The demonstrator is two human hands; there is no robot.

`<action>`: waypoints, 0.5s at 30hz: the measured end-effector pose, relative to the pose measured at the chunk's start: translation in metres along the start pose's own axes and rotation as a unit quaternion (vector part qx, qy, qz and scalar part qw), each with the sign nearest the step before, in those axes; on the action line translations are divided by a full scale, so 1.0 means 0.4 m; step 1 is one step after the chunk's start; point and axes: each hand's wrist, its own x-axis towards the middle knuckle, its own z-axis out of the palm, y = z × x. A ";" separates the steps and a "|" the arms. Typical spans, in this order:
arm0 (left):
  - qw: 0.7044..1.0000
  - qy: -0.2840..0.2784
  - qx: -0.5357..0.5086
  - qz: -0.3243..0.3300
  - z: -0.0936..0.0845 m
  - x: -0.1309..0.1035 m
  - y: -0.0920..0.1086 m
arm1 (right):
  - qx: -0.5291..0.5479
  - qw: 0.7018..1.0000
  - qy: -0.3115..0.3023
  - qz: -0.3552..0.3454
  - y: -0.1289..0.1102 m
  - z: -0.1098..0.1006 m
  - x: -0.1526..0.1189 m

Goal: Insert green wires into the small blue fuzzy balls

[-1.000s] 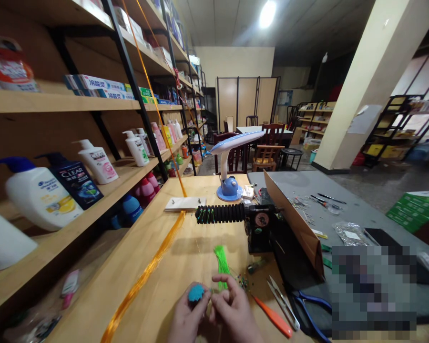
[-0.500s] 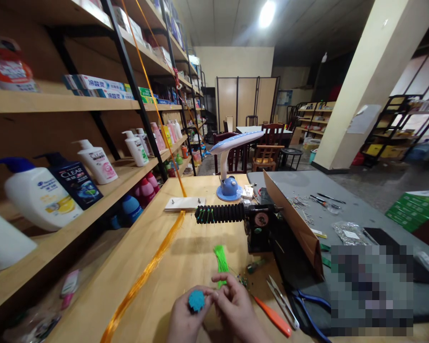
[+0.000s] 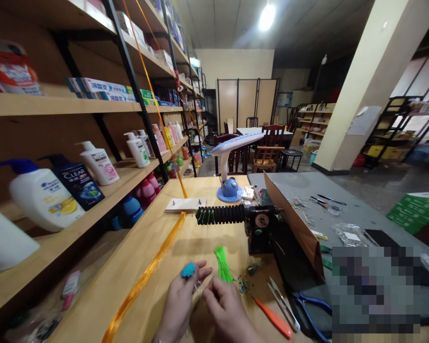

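Near the front of the table, my left hand [image 3: 180,297] grips a small round piece with a blue, scalloped top [image 3: 188,270] between thumb and fingers, its other fingertips stretched to the right. My right hand [image 3: 224,302] is closed in a pinch close beside it. Something thin and pale shows between the two hands, too small to name. A bundle of bright green strands [image 3: 222,264] lies just beyond my right hand. Right of that hand lie small loose beads [image 3: 243,285], an orange-handled tool [image 3: 273,318], metal snips [image 3: 284,305] and blue-handled pliers [image 3: 312,309].
A black machine [image 3: 260,228] with a ribbed black roller [image 3: 221,214] stands ahead. Orange thread [image 3: 146,276] runs along the table past a white plate [image 3: 186,205]. A blue and white lamp [image 3: 230,188] stands behind. Shelves of bottles line the left; a brown cardboard panel [image 3: 296,224] stands right.
My left hand has turned and shifted slightly left and up with the blue-topped piece, its fingers now reaching right. My right hand's raised fingers have curled into a closed pinch.
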 end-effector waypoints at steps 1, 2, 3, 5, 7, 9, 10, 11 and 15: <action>0.999 0.004 -0.049 -0.017 0.004 0.008 0.003 | 0.006 1.000 0.004 0.001 0.001 0.002 0.001; 0.995 0.014 -0.094 -0.024 0.005 0.017 0.009 | 0.019 1.000 0.006 0.005 0.003 0.003 0.002; 0.991 0.027 -0.131 -0.022 0.002 0.027 0.018 | 0.040 0.999 0.006 0.013 0.005 0.003 0.002; 0.981 0.072 -0.178 0.004 -0.014 0.047 0.041 | 0.108 0.993 0.005 0.041 0.010 0.004 0.003; 0.978 0.092 -0.184 0.023 -0.038 0.058 0.060 | 0.202 0.976 0.009 0.079 0.013 0.004 0.005; 0.982 0.086 -0.164 0.022 -0.056 0.053 0.061 | 0.296 0.949 0.021 0.109 0.013 0.004 0.012; 0.990 0.053 -0.125 0.022 -0.060 0.045 0.055 | 0.332 0.936 0.025 0.119 0.012 0.003 0.016; 0.996 0.027 -0.084 0.018 -0.060 0.033 0.045 | 0.357 0.925 0.024 0.129 0.011 0.003 0.020; 0.999 -0.005 0.040 0.022 -0.027 -0.017 0.004 | 0.377 0.911 -0.010 0.167 0.007 0.000 0.028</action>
